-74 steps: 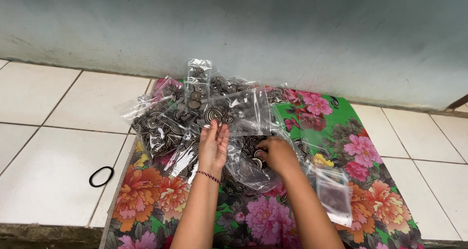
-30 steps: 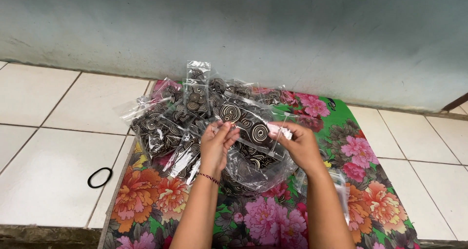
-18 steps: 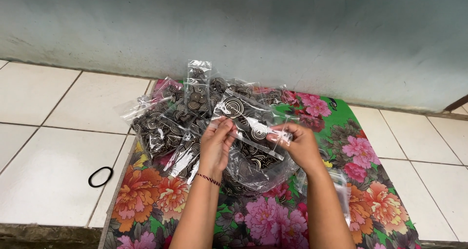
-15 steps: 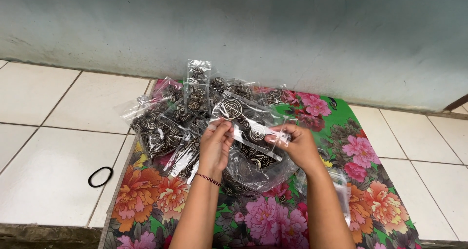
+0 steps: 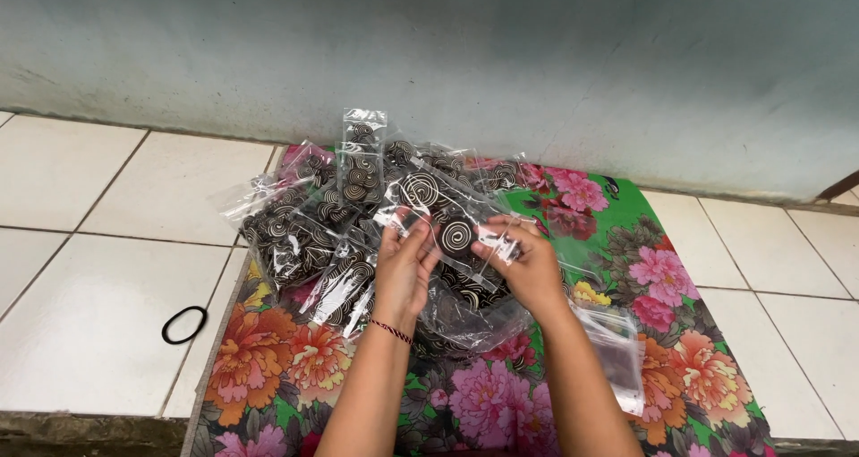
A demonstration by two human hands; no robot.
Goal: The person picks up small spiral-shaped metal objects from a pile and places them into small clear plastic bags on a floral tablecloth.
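Note:
Both hands hold one small clear plastic bag with two dark spiral-patterned round cookies inside. My left hand pinches the bag's near left edge. My right hand grips its right end. The bag is lifted a little above a larger open clear bag of the same cookies. A heap of filled small bags lies just behind and to the left, on a floral cloth.
A stack of empty clear bags lies on the cloth to the right of my right arm. A black hair tie rests on the white floor tiles at left. A grey-green wall runs behind the cloth.
My right hand came out of the large cookie bag and joined the left on a small filled bag, and both hands lifted it and turned it slightly.

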